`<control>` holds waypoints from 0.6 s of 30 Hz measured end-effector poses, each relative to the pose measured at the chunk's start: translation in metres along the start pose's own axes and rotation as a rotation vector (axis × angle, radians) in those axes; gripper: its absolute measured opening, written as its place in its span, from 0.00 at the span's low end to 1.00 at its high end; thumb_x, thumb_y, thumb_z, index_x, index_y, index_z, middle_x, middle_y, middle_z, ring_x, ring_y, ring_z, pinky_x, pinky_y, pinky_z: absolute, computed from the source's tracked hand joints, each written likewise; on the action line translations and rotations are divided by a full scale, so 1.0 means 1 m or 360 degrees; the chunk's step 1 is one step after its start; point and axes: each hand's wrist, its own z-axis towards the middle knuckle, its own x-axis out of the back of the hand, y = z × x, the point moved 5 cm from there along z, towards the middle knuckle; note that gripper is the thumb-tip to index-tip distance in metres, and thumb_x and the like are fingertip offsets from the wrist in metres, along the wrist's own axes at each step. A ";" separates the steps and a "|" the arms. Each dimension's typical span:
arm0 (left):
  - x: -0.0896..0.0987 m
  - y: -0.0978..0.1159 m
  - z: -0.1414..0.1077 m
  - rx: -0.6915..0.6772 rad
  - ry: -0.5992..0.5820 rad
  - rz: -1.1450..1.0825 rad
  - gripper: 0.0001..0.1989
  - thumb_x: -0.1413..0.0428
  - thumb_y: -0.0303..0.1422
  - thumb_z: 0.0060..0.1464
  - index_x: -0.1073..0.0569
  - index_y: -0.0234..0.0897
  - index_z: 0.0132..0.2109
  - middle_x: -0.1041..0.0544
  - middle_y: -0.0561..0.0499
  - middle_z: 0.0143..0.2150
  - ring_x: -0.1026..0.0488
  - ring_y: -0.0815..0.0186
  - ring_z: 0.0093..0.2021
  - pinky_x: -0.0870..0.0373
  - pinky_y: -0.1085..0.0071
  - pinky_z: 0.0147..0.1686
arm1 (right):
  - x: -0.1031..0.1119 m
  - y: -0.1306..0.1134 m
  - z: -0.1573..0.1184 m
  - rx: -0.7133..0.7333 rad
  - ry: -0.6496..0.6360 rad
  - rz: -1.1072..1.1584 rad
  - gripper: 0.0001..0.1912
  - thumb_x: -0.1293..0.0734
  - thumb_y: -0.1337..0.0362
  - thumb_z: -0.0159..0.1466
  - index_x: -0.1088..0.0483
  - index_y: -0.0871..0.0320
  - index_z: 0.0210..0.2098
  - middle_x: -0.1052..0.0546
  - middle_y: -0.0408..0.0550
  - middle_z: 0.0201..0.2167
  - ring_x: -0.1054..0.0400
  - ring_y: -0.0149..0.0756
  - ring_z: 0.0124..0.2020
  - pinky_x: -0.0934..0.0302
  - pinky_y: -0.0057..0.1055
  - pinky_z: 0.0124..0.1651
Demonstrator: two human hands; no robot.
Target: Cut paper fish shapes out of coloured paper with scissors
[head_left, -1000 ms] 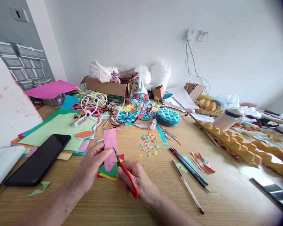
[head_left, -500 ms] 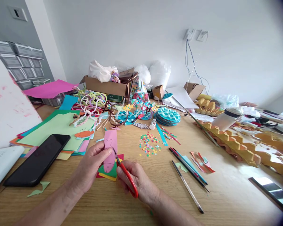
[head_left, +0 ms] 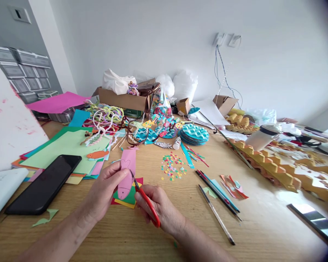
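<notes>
In the head view, my left hand (head_left: 108, 187) is pinching a strip of pink paper (head_left: 124, 191) between the thumb and the fingers. The paper is held in front of me, above the surface (head_left: 98, 236), and on it a fish is drawn in dark line, with the tail at the top and the head with one eye at the bottom. My right hand (head_left: 160, 207) is closed around the red handles of the scissors (head_left: 150, 208). Their blades are at the right side of the pink paper, near my left thumb; how wide the blades are opened, I cannot tell.

Behind and below the fish head lie small sheets (head_left: 129, 200) in red, yellow and green. To the left there is a black phone (head_left: 45, 185), and beside it a pile of coloured paper (head_left: 57, 151), which carries an orange paper fish (head_left: 97, 155). A light green scrap (head_left: 46, 218) lies just below the phone. Beyond my right hand, many small round paper dots (head_left: 173, 166) are scattered. Farther to the right I see a clear pen (head_left: 216, 214), dark and blue pencils (head_left: 220, 194) next to it, and some orange scraps (head_left: 233, 187).
</notes>
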 end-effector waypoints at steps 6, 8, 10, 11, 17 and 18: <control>0.002 -0.002 0.002 -0.0029 -0.0045 0.0069 0.09 0.45 0.34 0.49 0.32 0.37 0.24 0.37 0.59 0.20 0.46 0.72 0.23 0.45 0.78 0.22 | 0.001 0.003 0.000 0.0013 0.0001 -0.0048 0.30 0.42 0.35 0.57 0.42 0.59 0.22 0.41 0.37 0.14 0.47 0.22 0.13 0.55 0.18 0.14; 0.003 -0.003 0.002 -0.0027 -0.0056 0.0098 0.09 0.45 0.35 0.49 0.32 0.37 0.25 0.37 0.59 0.21 0.45 0.72 0.23 0.45 0.77 0.23 | 0.001 0.005 0.000 0.0016 -0.0017 -0.0059 0.30 0.42 0.36 0.57 0.43 0.59 0.22 0.41 0.37 0.14 0.46 0.22 0.13 0.54 0.18 0.14; 0.003 -0.003 0.003 -0.0021 -0.0055 0.0128 0.10 0.45 0.36 0.49 0.33 0.37 0.24 0.38 0.59 0.21 0.45 0.71 0.23 0.45 0.76 0.23 | 0.001 0.007 0.000 0.0004 -0.0032 -0.0073 0.30 0.42 0.36 0.57 0.42 0.59 0.23 0.40 0.37 0.14 0.45 0.22 0.14 0.53 0.18 0.15; 0.004 -0.003 0.003 -0.0017 -0.0052 0.0141 0.10 0.45 0.36 0.49 0.33 0.37 0.24 0.38 0.59 0.21 0.45 0.71 0.24 0.45 0.76 0.23 | 0.001 0.007 0.000 0.0003 -0.0036 -0.0081 0.30 0.42 0.36 0.57 0.42 0.59 0.23 0.40 0.37 0.15 0.45 0.22 0.14 0.53 0.18 0.15; 0.002 -0.001 0.001 -0.0009 -0.0046 0.0166 0.11 0.44 0.36 0.47 0.35 0.37 0.23 0.39 0.58 0.21 0.45 0.70 0.24 0.45 0.75 0.24 | 0.001 0.002 0.000 0.0012 -0.0027 -0.0086 0.29 0.42 0.37 0.58 0.42 0.59 0.23 0.40 0.37 0.14 0.46 0.22 0.14 0.54 0.19 0.15; 0.002 0.000 0.001 -0.0007 -0.0044 0.0157 0.11 0.44 0.36 0.47 0.35 0.37 0.23 0.39 0.58 0.21 0.45 0.70 0.24 0.45 0.75 0.24 | 0.001 0.001 -0.001 0.0012 -0.0023 -0.0083 0.29 0.42 0.37 0.58 0.42 0.59 0.23 0.40 0.37 0.14 0.46 0.22 0.14 0.54 0.19 0.15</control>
